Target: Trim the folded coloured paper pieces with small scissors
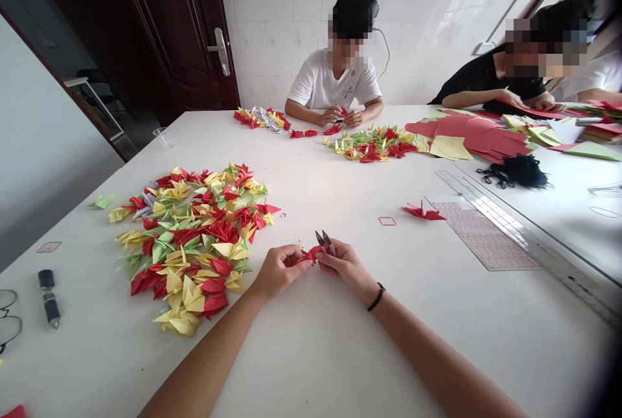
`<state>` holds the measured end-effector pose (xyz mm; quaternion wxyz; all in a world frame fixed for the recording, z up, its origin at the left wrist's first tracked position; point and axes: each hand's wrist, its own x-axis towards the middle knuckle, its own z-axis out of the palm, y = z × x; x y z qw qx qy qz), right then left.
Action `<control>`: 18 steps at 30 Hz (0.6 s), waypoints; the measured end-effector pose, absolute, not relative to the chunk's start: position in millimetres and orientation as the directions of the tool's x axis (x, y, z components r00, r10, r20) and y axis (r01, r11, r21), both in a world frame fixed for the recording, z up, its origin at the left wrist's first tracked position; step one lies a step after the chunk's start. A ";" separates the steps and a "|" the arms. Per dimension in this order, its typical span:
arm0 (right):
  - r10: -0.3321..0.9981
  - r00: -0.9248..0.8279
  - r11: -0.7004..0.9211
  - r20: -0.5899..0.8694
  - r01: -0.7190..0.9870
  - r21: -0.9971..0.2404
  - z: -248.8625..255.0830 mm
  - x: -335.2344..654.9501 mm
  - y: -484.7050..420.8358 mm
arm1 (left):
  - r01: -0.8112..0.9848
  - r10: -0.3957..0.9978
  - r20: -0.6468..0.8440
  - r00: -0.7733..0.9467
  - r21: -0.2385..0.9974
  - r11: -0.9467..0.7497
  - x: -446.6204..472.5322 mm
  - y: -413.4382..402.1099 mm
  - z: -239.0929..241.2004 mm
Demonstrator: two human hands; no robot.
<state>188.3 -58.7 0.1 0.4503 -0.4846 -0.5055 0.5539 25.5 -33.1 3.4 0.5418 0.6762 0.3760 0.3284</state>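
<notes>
Near the middle of the white table, my left hand (pixel 282 269) pinches a red folded paper crane (pixel 309 255) between thumb and fingers. My right hand (pixel 344 265) touches the crane's other side with its fingertips and also grips small thread snips (pixel 324 241), blades pointing up and away. The fingers cover part of the crane and most of the snips. To the left of my left hand lies a wide heap of paper cranes (pixel 194 236) in red, yellow, green and a little purple. Another red crane (pixel 424 212) rests apart on the right.
Across the table a person in a white shirt (pixel 335 81) handles red paper; another in black (pixel 490 74) bends over paper sheets (pixel 471 136). Black thread (pixel 518 172), a clear ruler (pixel 486 207) and a cutting mat (pixel 486 236) lie right. A pen (pixel 50 310) and glasses (pixel 10 324) lie left.
</notes>
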 end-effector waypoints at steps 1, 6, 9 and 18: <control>0.989 -0.125 -0.081 -0.079 -0.011 -0.997 0.1 188.4 -58.8 | 0.152 0.866 0.040 0.498 0.979 -0.132 25.3 -33.1 3.6; 0.987 -0.145 -0.078 -0.075 -0.014 -0.997 -1.5 188.3 -59.2 | 0.145 0.853 0.043 0.520 0.980 -0.138 25.9 -32.6 3.3; 0.987 -0.140 -0.076 -0.075 -0.008 -0.997 -2.2 188.3 -59.0 | 0.168 0.869 0.033 0.493 0.977 -0.132 26.3 -31.9 1.7; 0.988 -0.138 -0.075 -0.068 -0.042 -0.996 -0.4 189.4 -58.6 | 0.153 0.874 0.022 0.485 0.982 -0.110 26.0 -31.0 1.1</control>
